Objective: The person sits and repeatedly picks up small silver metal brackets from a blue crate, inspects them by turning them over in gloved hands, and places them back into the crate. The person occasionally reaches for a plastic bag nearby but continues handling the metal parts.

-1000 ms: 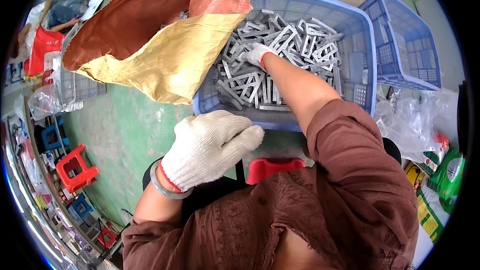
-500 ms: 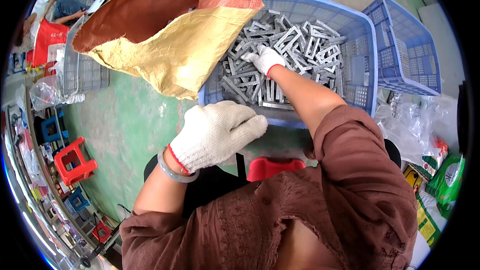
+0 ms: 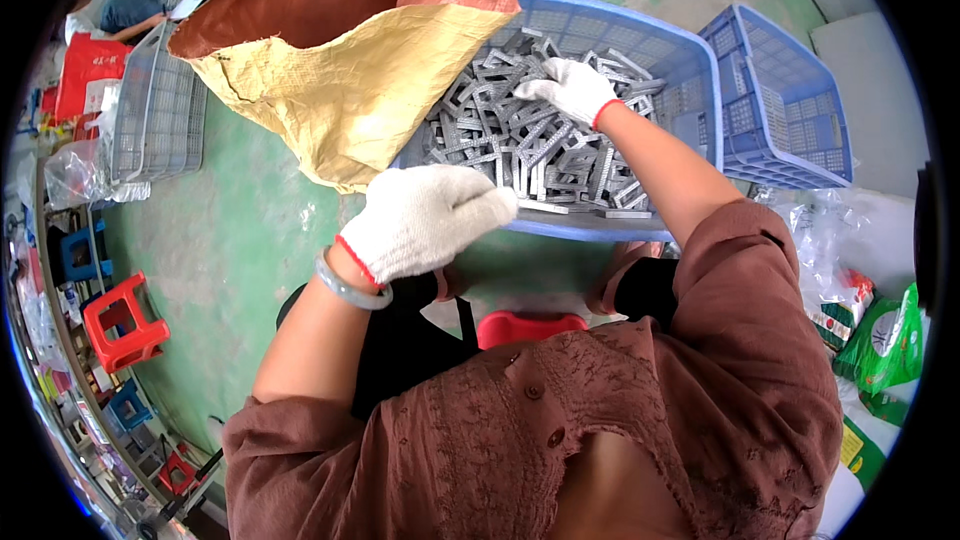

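My right hand (image 3: 578, 93), in a white knit glove with a red cuff, is over a heap of grey metal rectangular frames (image 3: 545, 145) in a blue plastic crate (image 3: 685, 50). Its thumb and fingers are apart and no frame shows in its grasp. My left hand (image 3: 425, 220), gloved the same way, hovers just in front of the crate's near left corner. Its fingers are pressed together, and whatever they hold, if anything, is hidden. A large woven sack (image 3: 340, 100), yellow outside and orange-brown inside, gapes at the crate's left side, partly over its rim.
A second blue crate (image 3: 790, 100) stands right of the first. Plastic bags (image 3: 800, 230) and green packages (image 3: 885, 335) lie at the right. On the left are a grey crate (image 3: 160, 110), a red stool (image 3: 125, 325) and crowded shelves. A red seat (image 3: 530, 328) is below me.
My right hand has moved right and slightly away from me over the heap, and its fingers have lifted. My left hand has shifted slightly left and up. The whole view has tilted a little.
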A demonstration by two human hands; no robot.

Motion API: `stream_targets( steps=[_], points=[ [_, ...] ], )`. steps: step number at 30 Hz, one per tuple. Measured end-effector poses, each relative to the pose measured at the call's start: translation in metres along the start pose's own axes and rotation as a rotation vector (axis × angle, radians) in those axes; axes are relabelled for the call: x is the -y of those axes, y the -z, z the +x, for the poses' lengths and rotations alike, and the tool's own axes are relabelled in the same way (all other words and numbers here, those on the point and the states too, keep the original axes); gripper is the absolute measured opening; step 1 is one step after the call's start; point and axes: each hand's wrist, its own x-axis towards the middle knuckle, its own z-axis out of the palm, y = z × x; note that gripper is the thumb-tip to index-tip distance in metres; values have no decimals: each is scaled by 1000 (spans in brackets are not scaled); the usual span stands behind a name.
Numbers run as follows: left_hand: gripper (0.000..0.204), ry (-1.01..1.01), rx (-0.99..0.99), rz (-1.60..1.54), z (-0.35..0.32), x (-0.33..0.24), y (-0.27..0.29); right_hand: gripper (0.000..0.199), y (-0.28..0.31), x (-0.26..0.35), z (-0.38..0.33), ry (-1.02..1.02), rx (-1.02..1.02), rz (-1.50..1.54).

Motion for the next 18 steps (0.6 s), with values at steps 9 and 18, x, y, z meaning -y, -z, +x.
stream_targets(
  steps=[9, 18],
  points=[
    [63, -47, -224, -173, 35, 5, -19, 50, 65, -12, -102, 177, -304, 654],
    [52, -295, 286, -1103, 37, -53, -42, 42, 93, 10, -207, 316, -684, 1052]
  ],
)
